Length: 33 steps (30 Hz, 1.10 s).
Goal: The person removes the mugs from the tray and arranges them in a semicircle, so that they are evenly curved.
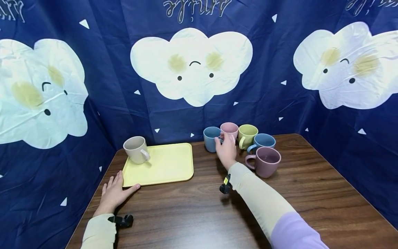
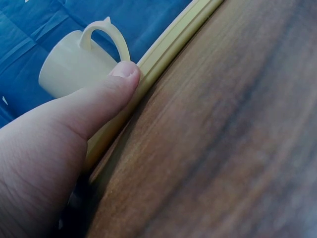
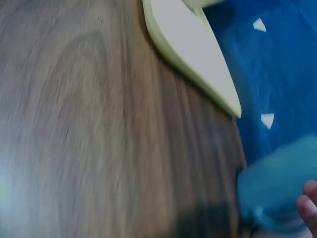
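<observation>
At the near left corner of a yellow tray (image 1: 172, 162), my left hand (image 1: 113, 193) lies with fingers spread along the side and the thumb at the front rim. A cream mug (image 1: 134, 149) stands upright on the tray's far left part; its handle shows above my thumb in the left wrist view. My right hand (image 1: 226, 150) reaches to the mugs at the back, thumb apart from the fingers, in front of a pink mug (image 1: 229, 127) and beside a blue mug (image 1: 210, 140). Only fingertips (image 3: 308, 203) show in the right wrist view, near the blue mug; contact cannot be told.
Right of my right hand stand a green mug (image 1: 248, 133), a second blue mug (image 1: 265, 140) and a mauve mug (image 1: 266, 163), close together on the wooden table (image 1: 192, 214). A dark blue curtain (image 1: 192, 119) with clouds hangs behind.
</observation>
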Available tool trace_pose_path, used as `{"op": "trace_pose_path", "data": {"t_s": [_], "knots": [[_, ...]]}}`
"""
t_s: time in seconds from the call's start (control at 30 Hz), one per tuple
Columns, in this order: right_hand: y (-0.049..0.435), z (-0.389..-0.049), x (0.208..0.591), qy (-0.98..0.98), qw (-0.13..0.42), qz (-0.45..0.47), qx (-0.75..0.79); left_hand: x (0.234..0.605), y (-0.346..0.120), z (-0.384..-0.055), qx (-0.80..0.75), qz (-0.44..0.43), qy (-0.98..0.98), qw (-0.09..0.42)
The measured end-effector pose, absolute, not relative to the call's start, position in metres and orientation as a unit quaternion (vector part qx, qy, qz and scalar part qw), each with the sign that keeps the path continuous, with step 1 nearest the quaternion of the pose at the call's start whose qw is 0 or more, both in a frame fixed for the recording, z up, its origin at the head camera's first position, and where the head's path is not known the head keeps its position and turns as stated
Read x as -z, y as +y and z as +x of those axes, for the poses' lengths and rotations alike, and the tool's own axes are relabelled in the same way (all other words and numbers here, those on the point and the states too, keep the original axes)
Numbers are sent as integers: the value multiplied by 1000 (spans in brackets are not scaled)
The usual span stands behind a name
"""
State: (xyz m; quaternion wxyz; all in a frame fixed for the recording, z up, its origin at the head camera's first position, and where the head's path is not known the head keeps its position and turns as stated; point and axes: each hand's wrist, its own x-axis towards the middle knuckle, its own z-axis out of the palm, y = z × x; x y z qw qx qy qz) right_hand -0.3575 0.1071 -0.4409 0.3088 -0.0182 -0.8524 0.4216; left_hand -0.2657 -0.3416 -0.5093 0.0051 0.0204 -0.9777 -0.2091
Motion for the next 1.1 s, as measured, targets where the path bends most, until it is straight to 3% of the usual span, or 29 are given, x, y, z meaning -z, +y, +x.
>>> {"op": "trace_pose_path", "data": {"t_s": [0.23, 0.67, 1.1], "knots": [[48, -362, 430, -853, 288, 42, -434, 509, -342, -264, 209, 19, -978, 3], [-57, -364, 432, -850, 138, 102, -499, 506, -342, -264, 210, 11, -978, 14], [-120, -353, 448, -817, -39, 152, -555, 508, -341, -262, 207, 16, -978, 21]]}}
